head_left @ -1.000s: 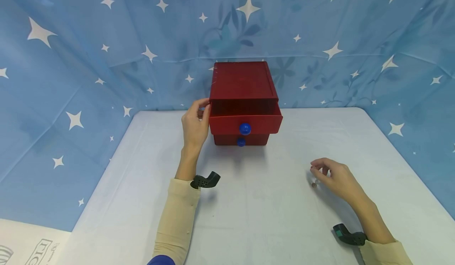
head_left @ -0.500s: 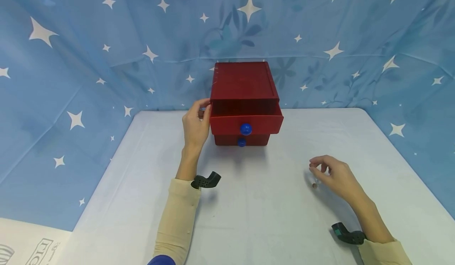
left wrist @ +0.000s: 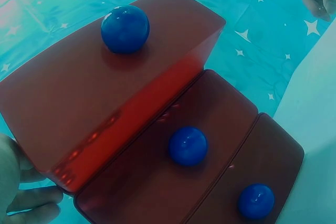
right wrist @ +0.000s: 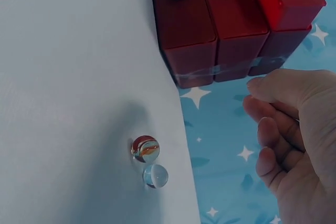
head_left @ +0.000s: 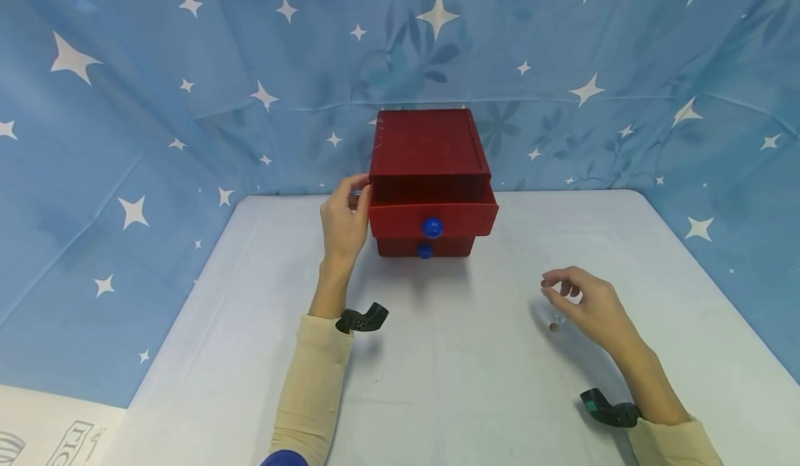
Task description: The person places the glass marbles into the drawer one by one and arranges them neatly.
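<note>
A red drawer unit [head_left: 431, 139] stands at the back of the table. Its top drawer [head_left: 400, 221] is pulled out, with a blue knob [head_left: 432, 228] on the front. My left hand [head_left: 344, 223] rests against the unit's left side beside that drawer; in the left wrist view its fingers [left wrist: 34, 203] lie by the drawer's corner. Over the table's right part hovers my right hand [head_left: 590, 306], fingers loosely bent, nothing visible between thumb and forefinger. Two marbles lie below it: an orange-swirled marble [right wrist: 145, 149] and a clear marble [right wrist: 156, 176], close together.
Two lower drawers with blue knobs [left wrist: 188, 146] are pushed in. A blue star-patterned cloth [head_left: 250, 70] hangs behind the white table [head_left: 450, 383]. Printed pale material [head_left: 56, 424] shows at the lower left.
My right hand has shifted slightly up and away from the marbles, which stay on the table. The left hand and the drawer unit have not visibly moved.
</note>
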A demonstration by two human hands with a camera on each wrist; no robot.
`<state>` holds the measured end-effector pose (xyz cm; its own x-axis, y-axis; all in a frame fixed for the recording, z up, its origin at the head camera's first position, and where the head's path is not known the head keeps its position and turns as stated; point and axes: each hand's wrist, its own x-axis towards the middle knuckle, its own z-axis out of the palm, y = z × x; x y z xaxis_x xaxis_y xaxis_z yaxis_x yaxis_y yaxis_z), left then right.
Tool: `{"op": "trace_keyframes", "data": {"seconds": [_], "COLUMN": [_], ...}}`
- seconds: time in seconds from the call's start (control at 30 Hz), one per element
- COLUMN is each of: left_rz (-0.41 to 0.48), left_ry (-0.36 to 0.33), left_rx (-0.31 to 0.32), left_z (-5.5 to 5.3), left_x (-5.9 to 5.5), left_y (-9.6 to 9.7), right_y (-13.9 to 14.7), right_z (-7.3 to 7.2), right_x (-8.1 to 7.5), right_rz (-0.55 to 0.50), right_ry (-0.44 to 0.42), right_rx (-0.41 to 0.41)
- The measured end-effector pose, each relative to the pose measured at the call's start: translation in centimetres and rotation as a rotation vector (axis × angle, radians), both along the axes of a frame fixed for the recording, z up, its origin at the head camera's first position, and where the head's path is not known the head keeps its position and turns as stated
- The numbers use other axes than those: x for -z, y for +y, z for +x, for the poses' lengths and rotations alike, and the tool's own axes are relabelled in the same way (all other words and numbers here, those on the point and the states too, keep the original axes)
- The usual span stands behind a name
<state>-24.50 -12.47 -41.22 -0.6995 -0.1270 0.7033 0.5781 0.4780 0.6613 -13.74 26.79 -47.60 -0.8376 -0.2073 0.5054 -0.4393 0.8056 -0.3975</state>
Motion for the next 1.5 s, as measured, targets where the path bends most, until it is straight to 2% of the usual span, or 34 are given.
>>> {"op": "trace_keyframes", "data": {"seconds": [0.7, 1.5], "left_rz": [0.004, 0.008], "left_ry": [-0.011, 0.002], "left_rx": [0.004, 0.008], "left_z": [0.2, 0.0], "left_x": [0.0, 0.1], "left_y": [-0.1, -0.1], "right_y": [-1.4, -2.6], "right_z": [-0.1, -0.1], "right_x": [-1.4, -2.5], "right_rz": [-0.069, -0.118], "right_ry": [0.072, 0.081], "right_rx": [-0.029, -0.031]}}
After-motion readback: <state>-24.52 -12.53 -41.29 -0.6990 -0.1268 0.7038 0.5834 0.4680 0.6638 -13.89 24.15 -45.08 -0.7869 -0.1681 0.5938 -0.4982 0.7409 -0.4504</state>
